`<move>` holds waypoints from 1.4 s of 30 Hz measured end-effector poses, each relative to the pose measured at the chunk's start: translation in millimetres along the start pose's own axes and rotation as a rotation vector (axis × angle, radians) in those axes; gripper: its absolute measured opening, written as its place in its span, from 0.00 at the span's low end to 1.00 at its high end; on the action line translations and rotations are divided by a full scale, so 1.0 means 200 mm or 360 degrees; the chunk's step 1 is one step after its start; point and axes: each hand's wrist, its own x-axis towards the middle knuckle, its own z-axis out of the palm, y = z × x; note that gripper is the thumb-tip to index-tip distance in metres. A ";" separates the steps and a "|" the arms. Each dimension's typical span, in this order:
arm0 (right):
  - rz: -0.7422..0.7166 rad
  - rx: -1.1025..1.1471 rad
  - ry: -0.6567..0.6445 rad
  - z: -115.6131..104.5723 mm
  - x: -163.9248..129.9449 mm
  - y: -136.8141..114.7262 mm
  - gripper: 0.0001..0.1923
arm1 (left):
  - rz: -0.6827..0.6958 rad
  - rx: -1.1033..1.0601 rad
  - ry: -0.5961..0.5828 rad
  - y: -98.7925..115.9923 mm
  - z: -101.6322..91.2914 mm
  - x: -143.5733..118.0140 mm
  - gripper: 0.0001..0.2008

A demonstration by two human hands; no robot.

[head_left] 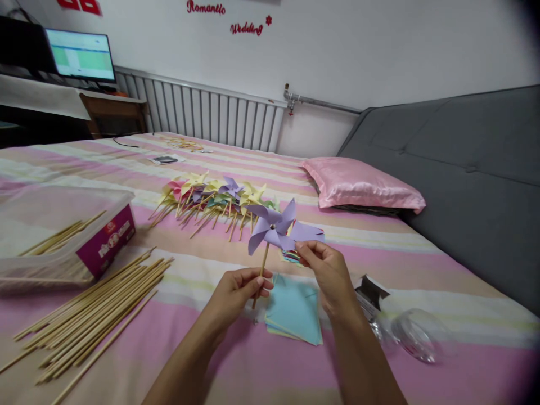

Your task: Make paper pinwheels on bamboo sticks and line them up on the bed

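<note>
A purple paper pinwheel (pixel 274 227) on a thin wooden stick is held up over the bed. My left hand (pixel 241 289) pinches the stick below the blades. The fingertips of my right hand (pixel 327 270) are closed at the edge of the lower right blade. Under and between my hands lies a stack of light blue paper squares (pixel 294 310). Behind my right hand is another pile with a purple paper sheet (pixel 309 231) on top, partly hidden. Beyond the held pinwheel, several finished pinwheels (pixel 211 197) in yellow, purple, pink and green lie in a row.
Loose wooden sticks (pixel 101 315) lie at left beside a clear plastic box (pixel 113 197) with more sticks inside. At right are a small dark open box (pixel 371 292) and a clear round container (pixel 415 334). A pink pillow (pixel 363 183) rests near the grey headboard (pixel 455 146).
</note>
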 end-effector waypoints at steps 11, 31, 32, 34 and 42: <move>-0.0002 0.0177 0.0126 0.01 0.00 0.00 0.15 | 0.0014 -0.0016 0.0007 -0.01 0.00 0.01 0.18; -0.0615 -0.0138 0.0130 0.08 -0.11 -0.04 0.11 | 0.0000 0.0056 0.0166 0.00 -0.01 0.01 0.20; -0.0604 -0.0151 0.0188 0.08 -0.11 -0.03 0.12 | -0.0002 0.0064 0.0166 0.00 -0.01 0.01 0.20; -0.0576 -0.0145 0.0265 0.08 -0.09 -0.02 0.14 | -0.0006 0.0078 0.0169 0.00 0.00 0.01 0.19; -0.0547 -0.0171 0.0307 0.07 -0.07 0.01 0.15 | 0.0017 0.0107 0.0155 -0.01 0.00 0.01 0.17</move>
